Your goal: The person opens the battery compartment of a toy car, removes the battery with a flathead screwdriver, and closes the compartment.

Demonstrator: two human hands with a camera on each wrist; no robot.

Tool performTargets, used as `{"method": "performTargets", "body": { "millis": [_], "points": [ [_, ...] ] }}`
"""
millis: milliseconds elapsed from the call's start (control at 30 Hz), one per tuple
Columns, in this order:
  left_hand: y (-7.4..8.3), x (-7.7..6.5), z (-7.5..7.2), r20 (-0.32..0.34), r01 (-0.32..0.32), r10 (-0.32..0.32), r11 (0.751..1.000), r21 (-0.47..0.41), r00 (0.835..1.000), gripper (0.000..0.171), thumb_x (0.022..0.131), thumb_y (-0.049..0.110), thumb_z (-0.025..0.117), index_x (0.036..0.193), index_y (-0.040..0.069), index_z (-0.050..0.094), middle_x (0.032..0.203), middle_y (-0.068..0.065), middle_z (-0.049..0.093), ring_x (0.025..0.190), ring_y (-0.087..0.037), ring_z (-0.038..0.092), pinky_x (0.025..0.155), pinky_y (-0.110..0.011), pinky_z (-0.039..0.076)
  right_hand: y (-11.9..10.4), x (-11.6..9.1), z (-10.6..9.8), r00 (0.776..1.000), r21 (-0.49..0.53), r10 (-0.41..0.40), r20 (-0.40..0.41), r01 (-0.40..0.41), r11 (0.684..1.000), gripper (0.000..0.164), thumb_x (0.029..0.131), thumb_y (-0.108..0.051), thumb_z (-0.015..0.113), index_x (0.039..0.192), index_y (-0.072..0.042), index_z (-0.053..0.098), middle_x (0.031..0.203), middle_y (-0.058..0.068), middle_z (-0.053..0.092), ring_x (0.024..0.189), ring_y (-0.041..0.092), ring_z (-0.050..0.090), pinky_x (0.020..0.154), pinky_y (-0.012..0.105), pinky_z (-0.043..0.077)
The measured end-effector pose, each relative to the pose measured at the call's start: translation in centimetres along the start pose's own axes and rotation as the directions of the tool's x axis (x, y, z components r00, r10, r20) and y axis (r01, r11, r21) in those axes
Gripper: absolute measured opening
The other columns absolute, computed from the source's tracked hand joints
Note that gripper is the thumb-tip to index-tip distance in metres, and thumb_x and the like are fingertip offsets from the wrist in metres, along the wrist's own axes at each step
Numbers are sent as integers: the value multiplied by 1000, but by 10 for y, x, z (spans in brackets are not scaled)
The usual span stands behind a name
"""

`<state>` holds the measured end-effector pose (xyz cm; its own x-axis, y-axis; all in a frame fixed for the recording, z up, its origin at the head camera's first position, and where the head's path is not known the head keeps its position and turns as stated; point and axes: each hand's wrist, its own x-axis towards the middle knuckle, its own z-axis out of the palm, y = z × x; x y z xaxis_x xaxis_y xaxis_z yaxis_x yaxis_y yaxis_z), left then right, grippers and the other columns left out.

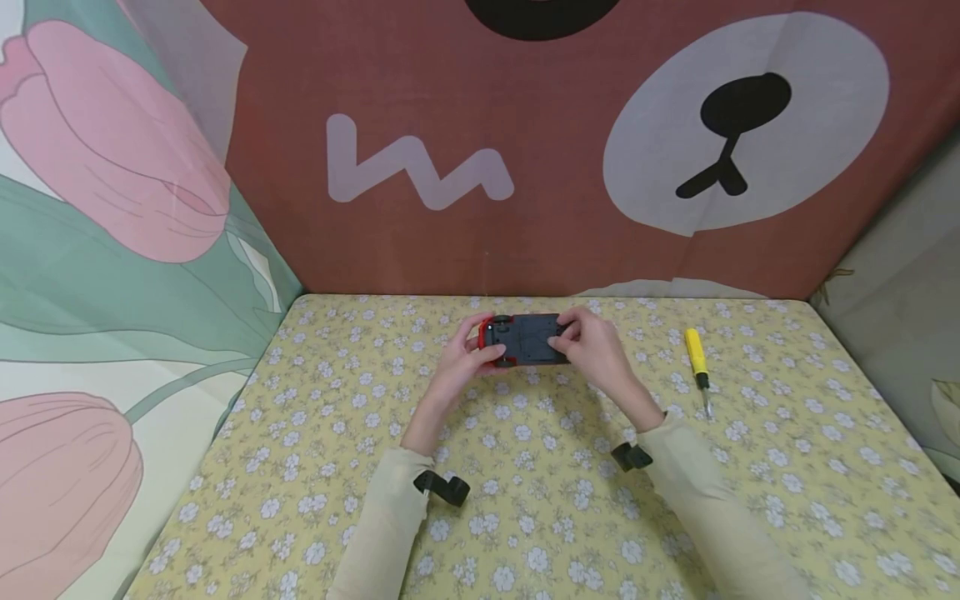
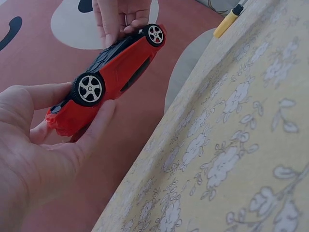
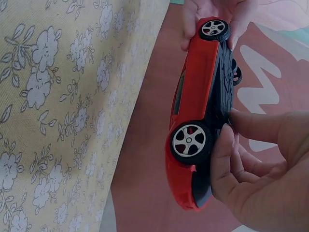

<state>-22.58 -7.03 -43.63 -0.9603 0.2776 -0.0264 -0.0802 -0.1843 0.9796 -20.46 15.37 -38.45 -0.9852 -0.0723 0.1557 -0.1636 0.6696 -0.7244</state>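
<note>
A red toy car [image 3: 193,82] is held in the air above the table [image 1: 525,500], close to the far edge and about midway between the two far corners. It is turned over, so that its dark underside [image 1: 531,335] looks upward. One end is grasped by the left hand [image 1: 459,360], with the thumb laid across the underside and fingers around the body. Near the other end, the car is gripped by the right hand [image 1: 597,348], whose fingers are curled at the underside; whether some small part is also pinched there cannot be told with certainty, since the fingertips are partly hidden.

The car is judged to be light and of stiff plastic, so little force should be needed. The glossy red sides may be somewhat slippery, and the wheels [image 3: 190,141] could turn if they are pressed, therefore a firmer hold would be given by the long sides between the wheels. The thin parts at the ends are perhaps more fragile and should not be squeezed hard. Toward the right edge of the table, a yellow screwdriver [image 1: 697,354] is laid, touched by neither hand
</note>
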Motion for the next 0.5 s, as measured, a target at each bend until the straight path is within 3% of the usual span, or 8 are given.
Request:
{"method": "performTargets", "body": {
  "millis": [367, 500],
  "points": [
    [1, 1, 2, 44, -11, 10, 1000, 24, 999, 66, 98, -1, 62, 157, 11, 36, 139, -28, 55, 105, -25, 69, 102, -65, 46, -2, -3, 2, 991, 25, -88, -100, 91, 995, 18, 96, -3, 71, 112, 4, 67, 96, 20, 69, 87, 36, 69, 73, 48, 57],
    [0, 1, 1, 56, -17, 15, 999, 31, 998, 66, 98, -1, 61, 158, 9, 34, 140, -26, 54, 106, -23, 67, 99, -58, 50, -2, -5, 2, 987, 35, -113, -111, 117, 992, 17, 96, -2, 71, 111, 4, 66, 94, 20, 70, 84, 35, 69, 71, 48, 57]
  ]
}}
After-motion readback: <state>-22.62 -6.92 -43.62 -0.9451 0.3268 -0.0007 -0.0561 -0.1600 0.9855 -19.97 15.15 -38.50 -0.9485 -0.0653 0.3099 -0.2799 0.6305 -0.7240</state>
